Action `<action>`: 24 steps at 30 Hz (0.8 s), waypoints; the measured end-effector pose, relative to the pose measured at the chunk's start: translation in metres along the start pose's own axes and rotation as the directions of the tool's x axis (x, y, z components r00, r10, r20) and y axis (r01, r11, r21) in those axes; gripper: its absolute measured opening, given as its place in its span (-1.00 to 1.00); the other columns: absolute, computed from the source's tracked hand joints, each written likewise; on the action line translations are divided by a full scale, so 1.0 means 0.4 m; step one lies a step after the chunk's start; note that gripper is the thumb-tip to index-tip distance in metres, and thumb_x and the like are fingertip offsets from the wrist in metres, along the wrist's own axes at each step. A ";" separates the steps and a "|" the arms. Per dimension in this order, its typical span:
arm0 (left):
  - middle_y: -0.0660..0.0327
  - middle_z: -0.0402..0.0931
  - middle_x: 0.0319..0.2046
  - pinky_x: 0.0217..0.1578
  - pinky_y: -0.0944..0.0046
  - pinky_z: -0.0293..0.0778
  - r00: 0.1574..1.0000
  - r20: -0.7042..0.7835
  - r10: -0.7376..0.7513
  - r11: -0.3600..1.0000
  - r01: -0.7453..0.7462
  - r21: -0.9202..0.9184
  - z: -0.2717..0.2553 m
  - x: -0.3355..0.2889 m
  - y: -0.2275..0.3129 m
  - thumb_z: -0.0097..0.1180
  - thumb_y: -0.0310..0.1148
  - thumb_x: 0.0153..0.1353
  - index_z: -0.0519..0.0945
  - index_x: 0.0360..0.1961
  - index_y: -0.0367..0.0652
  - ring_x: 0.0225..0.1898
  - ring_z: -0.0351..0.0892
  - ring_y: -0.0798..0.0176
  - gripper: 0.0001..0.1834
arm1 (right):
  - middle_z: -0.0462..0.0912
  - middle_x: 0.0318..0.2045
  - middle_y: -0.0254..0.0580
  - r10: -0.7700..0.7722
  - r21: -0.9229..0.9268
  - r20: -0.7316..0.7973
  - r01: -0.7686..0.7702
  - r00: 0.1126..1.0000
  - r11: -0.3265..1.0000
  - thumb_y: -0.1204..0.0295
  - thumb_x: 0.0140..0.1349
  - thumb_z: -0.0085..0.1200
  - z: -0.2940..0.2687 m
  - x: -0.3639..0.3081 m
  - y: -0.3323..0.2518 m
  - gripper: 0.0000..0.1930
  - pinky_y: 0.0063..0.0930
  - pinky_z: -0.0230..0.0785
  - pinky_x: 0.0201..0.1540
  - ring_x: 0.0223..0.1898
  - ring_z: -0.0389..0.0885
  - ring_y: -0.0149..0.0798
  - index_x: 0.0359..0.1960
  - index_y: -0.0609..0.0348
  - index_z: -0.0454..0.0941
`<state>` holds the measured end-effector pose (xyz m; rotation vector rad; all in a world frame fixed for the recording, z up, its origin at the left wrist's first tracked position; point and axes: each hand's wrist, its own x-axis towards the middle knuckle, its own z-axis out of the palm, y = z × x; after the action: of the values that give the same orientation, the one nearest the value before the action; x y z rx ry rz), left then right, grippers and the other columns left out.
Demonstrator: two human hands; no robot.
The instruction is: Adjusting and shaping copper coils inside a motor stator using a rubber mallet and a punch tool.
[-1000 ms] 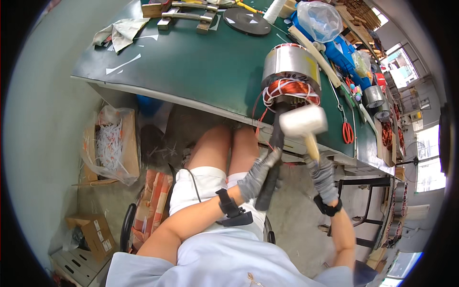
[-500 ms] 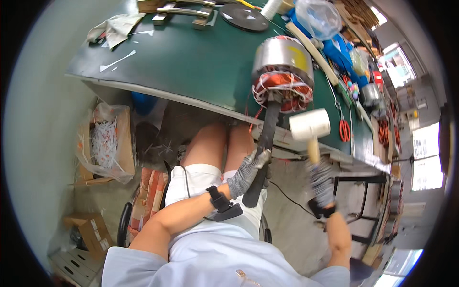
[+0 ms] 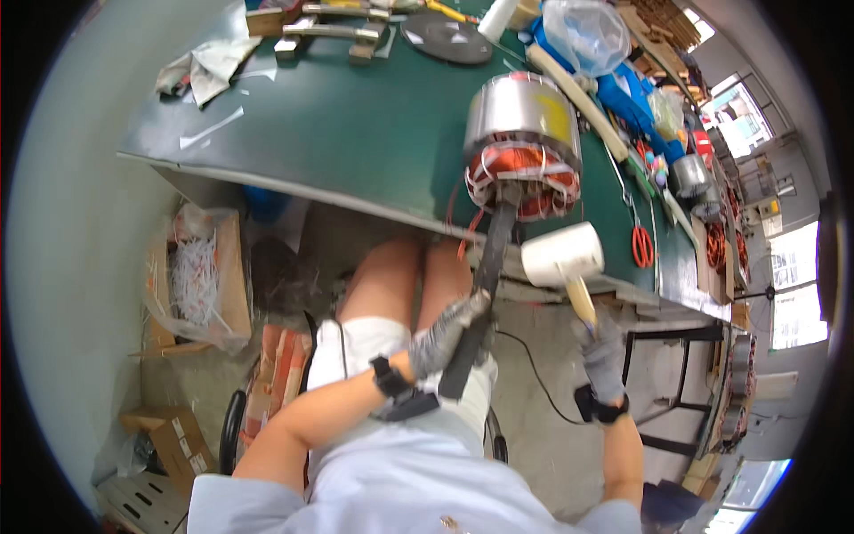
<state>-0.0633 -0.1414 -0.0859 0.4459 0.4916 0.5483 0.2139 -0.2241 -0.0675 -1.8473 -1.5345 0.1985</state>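
Observation:
A motor stator with a silver metal shell lies at the front edge of the green bench. Its orange copper windings, laced with white cord, face me. One end of a long dark bar rests in the stator's opening; the bar slants down toward my lap. My left hand, in a grey glove, is wrapped round the bar's lower half. To the right of the bar, my gloved right hand grips the wooden handle of a white-headed mallet. The mallet head is close beside the bar; contact cannot be made out.
Red-handled scissors lie right of the stator. Behind them are blue bins and a clear plastic bag. A round dark disc and metal handles sit farther back. Below the bench stands a carton of paper scraps.
The mallet has moved left and slightly down, nearer the bar. My left hand and the bar's lower end have shifted a little left. The whole view has shifted slightly.

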 end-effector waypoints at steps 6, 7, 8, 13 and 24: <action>0.22 0.38 -0.65 -0.66 0.39 0.40 0.998 -0.051 -0.036 0.978 0.046 0.206 0.025 -0.053 0.029 -0.07 0.06 0.14 0.31 -0.34 -0.12 -0.69 0.43 0.37 -0.58 | 0.30 -0.65 -0.45 0.272 0.461 -0.046 -0.222 0.961 0.859 0.14 0.16 -0.01 -0.067 0.142 -0.225 -0.68 -0.73 0.16 -0.79 -0.77 0.27 -0.56 -0.23 0.10 0.30; 0.22 0.38 -0.65 -0.66 0.39 0.40 0.998 -0.056 -0.037 0.978 0.048 0.202 0.024 -0.063 0.029 -0.07 0.06 0.14 0.31 -0.34 -0.12 -0.69 0.43 0.37 -0.58 | 0.30 -0.65 -0.45 0.273 0.461 -0.040 -0.225 0.961 0.859 0.14 0.16 -0.01 -0.060 0.180 -0.232 -0.68 -0.73 0.16 -0.79 -0.77 0.27 -0.56 -0.23 0.10 0.30; 0.22 0.38 -0.65 -0.66 0.38 0.41 0.999 -0.046 -0.030 0.976 0.039 0.214 0.021 -0.066 0.035 -0.06 0.06 0.13 0.31 -0.34 -0.12 -0.69 0.43 0.37 -0.57 | 0.30 -0.66 -0.47 0.345 0.548 0.018 -0.297 0.939 0.782 0.14 0.16 -0.01 -0.061 0.216 -0.235 -0.70 -0.74 0.14 -0.80 -0.78 0.26 -0.57 -0.24 0.07 0.31; 0.22 0.38 -0.65 -0.67 0.39 0.40 1.000 -0.010 -0.024 0.971 0.025 0.239 0.039 -0.078 0.064 -0.04 0.06 0.12 0.30 -0.34 -0.12 -0.69 0.43 0.37 -0.57 | 0.26 -0.72 -0.52 0.377 0.448 0.067 -0.365 0.924 0.816 0.17 0.20 -0.05 0.034 0.275 -0.223 -0.77 -0.73 -0.01 -0.82 -0.83 0.14 -0.63 -0.39 0.02 0.29; 0.25 0.34 -0.67 -0.71 0.41 0.37 0.983 -0.143 0.113 0.985 -0.091 0.149 0.072 -0.076 0.073 0.02 0.03 0.10 0.28 -0.30 -0.09 -0.73 0.38 0.37 -0.58 | 0.35 -0.57 -0.39 0.198 0.772 -0.054 -0.085 0.979 0.630 0.25 0.24 -0.23 -0.370 0.258 -0.391 -0.72 -0.71 0.11 -0.74 -0.70 0.21 -0.55 -0.15 0.17 0.33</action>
<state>-0.0812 -0.1446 -0.0383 0.5704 0.6585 0.6520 0.1976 -0.1873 0.1679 -1.2342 -0.9575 0.6817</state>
